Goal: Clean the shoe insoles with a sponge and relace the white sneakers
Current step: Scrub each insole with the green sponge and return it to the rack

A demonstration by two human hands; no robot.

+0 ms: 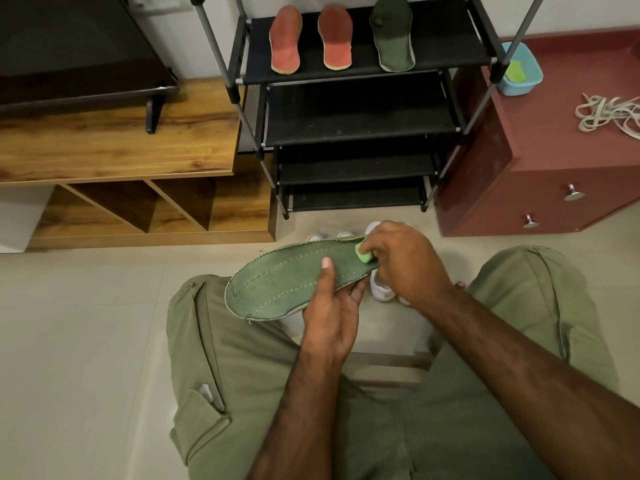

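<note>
Over the person's lap, the left hand (332,320) grips a green insole (287,285) from below, thumb on top. Its long axis runs from lower left to upper right. The right hand's (405,261) fingers pinch a green sponge (363,256) against its upper-right end. White sneakers (381,289) sit on the floor beneath. Farther off, a shoe rack (360,123) holds more insoles (284,39).

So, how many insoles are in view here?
4. Two red insoles lie side by side on the top shelf, a green insole right of them; the left hand holds a second green insole. Others may be hidden.
</note>
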